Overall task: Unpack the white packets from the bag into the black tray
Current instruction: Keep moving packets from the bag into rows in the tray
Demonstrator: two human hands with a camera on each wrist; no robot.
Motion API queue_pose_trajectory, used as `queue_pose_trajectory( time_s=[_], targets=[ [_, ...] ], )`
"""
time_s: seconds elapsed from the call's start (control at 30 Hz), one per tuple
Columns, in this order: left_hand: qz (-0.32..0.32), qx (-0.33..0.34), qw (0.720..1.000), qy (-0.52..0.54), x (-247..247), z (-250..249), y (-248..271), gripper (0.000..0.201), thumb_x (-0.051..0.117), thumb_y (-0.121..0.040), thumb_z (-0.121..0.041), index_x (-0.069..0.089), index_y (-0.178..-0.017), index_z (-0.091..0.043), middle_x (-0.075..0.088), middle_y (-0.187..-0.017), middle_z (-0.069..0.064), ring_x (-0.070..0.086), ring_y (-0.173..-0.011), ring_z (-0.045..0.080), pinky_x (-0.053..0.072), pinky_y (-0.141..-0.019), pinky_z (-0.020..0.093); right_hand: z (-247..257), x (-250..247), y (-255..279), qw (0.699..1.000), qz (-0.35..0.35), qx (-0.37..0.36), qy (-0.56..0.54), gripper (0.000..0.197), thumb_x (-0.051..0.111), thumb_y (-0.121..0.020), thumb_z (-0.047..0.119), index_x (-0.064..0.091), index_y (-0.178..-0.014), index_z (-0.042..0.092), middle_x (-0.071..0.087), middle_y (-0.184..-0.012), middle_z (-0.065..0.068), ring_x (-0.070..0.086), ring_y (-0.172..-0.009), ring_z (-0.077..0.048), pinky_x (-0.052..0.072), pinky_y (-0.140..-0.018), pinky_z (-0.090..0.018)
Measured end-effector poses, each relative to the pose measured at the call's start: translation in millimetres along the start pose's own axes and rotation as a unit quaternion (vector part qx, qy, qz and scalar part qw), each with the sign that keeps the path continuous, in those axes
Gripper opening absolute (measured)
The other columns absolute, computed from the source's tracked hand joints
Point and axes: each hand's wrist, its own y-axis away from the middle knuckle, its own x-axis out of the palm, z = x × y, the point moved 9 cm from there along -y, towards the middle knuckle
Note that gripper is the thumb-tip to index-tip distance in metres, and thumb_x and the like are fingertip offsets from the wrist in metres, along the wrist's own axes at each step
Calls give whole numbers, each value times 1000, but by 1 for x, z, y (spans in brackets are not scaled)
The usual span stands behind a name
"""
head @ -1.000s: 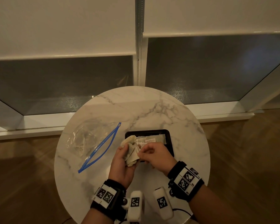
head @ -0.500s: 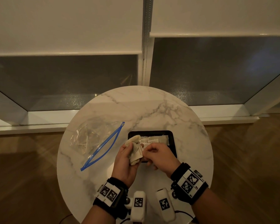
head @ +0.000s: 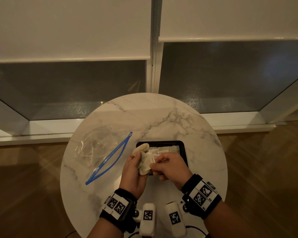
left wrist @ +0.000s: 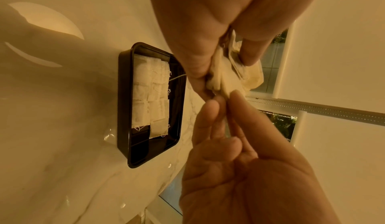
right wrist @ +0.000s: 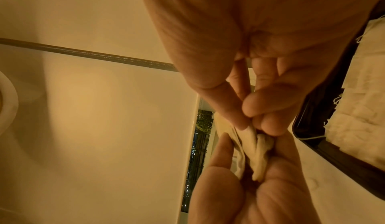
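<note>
My left hand grips a bunch of white packets just above the near left corner of the black tray. My right hand pinches one packet at the edge of that bunch between thumb and fingertips. The left wrist view shows the bunch in my left hand, the right hand pinching its lower tip, and several packets lying flat in rows in the tray. In the right wrist view the pinched packet stands out from the bunch. The clear bag with a blue zip lies open to the left.
The round marble table stands against a low window sill with roller blinds above. Wooden floor lies on both sides. The bag's blue zip strip runs diagonally just left of my left hand.
Both hands stay over the tray's near left corner with the bunch between them. The right fingers have shifted slightly on the bunch; nothing has been let go.
</note>
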Motion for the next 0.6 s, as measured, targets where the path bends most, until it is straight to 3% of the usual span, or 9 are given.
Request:
queue_pose_trajectory(
  time_s=[0.17, 0.27, 0.4, 0.6],
  targets=[
    [2, -20, 1000, 1, -2, 6, 1, 35, 43, -105, -21, 60, -133, -8, 63, -131, 22, 60, -123, 39, 56, -90, 45, 4, -5, 2, 1000, -6, -28, 4, 21, 83, -74, 15, 64, -78, 8, 67, -70, -7, 67, -66, -18, 48, -48, -23],
    [-8, -40, 999, 3, -5, 11, 2, 33, 45, -105, -22, 61, -131, -11, 65, -128, 21, 64, -117, 35, 60, -80, 39, 11, -9, 4, 998, -15, -59, 25, 25, 83, -75, 20, 65, -80, 3, 64, -68, -2, 64, -63, -12, 50, -49, -23],
    [-33, -52, 998, 9, -12, 14, 1, 26, 47, -104, -20, 63, -124, -13, 71, -119, 16, 70, -102, 27, 60, -75, 35, 21, -18, 3, 996, -16, -81, -22, 23, 79, -79, 9, 60, -80, -4, 65, -72, -13, 60, -58, -12, 53, -52, -26],
    [-76, -60, 995, 23, -31, 20, -5, 32, 53, -102, -18, 56, -132, -9, 70, -115, 17, 71, -90, 22, 59, -62, 30, 30, -46, -5, 995, -39, -81, -49, 21, 75, -79, -3, 55, -75, 1, 70, -76, -21, 67, -63, -23, 54, -49, -27]
  ],
)
